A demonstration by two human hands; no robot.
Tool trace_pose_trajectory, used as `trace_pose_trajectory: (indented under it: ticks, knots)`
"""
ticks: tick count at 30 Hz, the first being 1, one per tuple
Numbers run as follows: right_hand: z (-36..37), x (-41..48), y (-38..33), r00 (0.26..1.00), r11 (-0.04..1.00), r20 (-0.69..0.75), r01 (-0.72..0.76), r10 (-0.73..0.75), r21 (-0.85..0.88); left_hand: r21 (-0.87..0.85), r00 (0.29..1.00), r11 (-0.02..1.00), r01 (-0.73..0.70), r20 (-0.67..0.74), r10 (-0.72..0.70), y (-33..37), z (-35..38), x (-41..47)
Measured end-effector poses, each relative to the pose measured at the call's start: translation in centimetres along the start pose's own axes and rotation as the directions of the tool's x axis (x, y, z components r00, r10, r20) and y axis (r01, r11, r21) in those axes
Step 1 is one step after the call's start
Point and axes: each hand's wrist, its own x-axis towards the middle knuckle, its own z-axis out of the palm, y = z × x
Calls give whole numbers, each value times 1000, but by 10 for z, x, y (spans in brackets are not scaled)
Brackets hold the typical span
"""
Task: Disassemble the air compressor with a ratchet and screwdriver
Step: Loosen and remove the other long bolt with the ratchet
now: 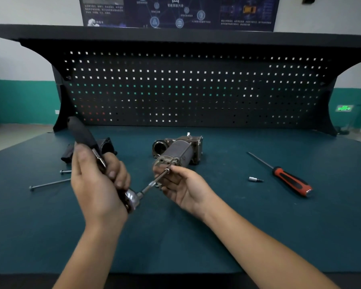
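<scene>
My left grip (pixel 98 180) covers the middle of the ratchet (pixel 132 197) and half the black part (pixel 108 144) behind. My right grip (pixel 183 184) pinches the extension bar (pixel 152 183), hiding its tip. I can't read the poster (pixel 175 11), cut off on top.

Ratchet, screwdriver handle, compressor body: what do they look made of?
Ratchet: polished steel head, it glints; grip matte black, probably rubber or plastic. Screwdriver handle: red and black with a slight sheen, likely plastic with rubber inlay. Compressor body: dull grey-brown metal, seemingly cast, tarnished rather than painted.
</scene>
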Motion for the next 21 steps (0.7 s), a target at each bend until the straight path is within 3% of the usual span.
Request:
trace_pose_trajectory:
  ticks: [2, 4, 5, 7, 8, 9, 10, 11, 13, 14, 15, 17, 19, 20, 21]
  knots:
    - [1, 1, 1, 1000, 1000, -2, 16, -16, -19, 36, 998, 999, -30, 61, 28, -2, 0, 0]
    - [2, 2, 2, 999, 998, -23, 32, -33, -48, 103, 941, 975, -194, 301, 155, 0, -1, -9]
    - [3, 1, 2, 999, 998, -28, 41, -43, -53, 176, 840, 919, -354, 493, 229, 1, -3, -12]
    - [3, 0, 3, 998, 997, -33, 61, -62, -40, 206, 440, 637, -743, 867, 233, 0, -9, -9]
    - [2, -1, 3, 997, 997, -33, 71, -72, -33, 142, 279, 519, -843, 940, 196, -1, -11, -6]
    - [3, -2, 3, 997, 997, -33, 73, -74, -25, 119, 223, 482, -868, 961, 165, 0, -12, -4]
    - [2, -2, 4, 997, 997, -30, 69, -70, -27, 140, 256, 497, -856, 951, 173, 0, -13, -5]
    - [2, -2, 4, 998, 998, -30, 59, -60, -30, 202, 371, 550, -810, 904, 215, 0, -11, -8]
    - [1, 0, 4, 999, 999, -32, 29, -30, -34, 280, 735, 795, -538, 618, 279, -1, -6, -12]
    - [0, 1, 4, 999, 1000, -31, 17, -18, -16, 246, 863, 890, -383, 439, 251, -3, -5, -11]
    - [0, 0, 3, 1000, 1000, -24, 11, -11, 4, 220, 929, 934, -281, 308, 206, -2, -1, -8]
    - [-1, 1, 3, 1000, 1000, -22, 21, -20, 12, 221, 960, 946, -235, 204, 191, -2, 3, -2]
    - [0, 2, 4, 999, 999, -32, 42, -42, -7, 249, 942, 929, -276, 265, 209, -3, 4, -4]
    - [-1, 3, 5, 998, 999, -37, 51, -52, -13, 260, 891, 893, -368, 374, 258, -3, 4, -9]
    - [-1, 2, 4, 997, 998, -46, 59, -60, -12, 271, 779, 815, -513, 547, 308, -4, 1, -14]
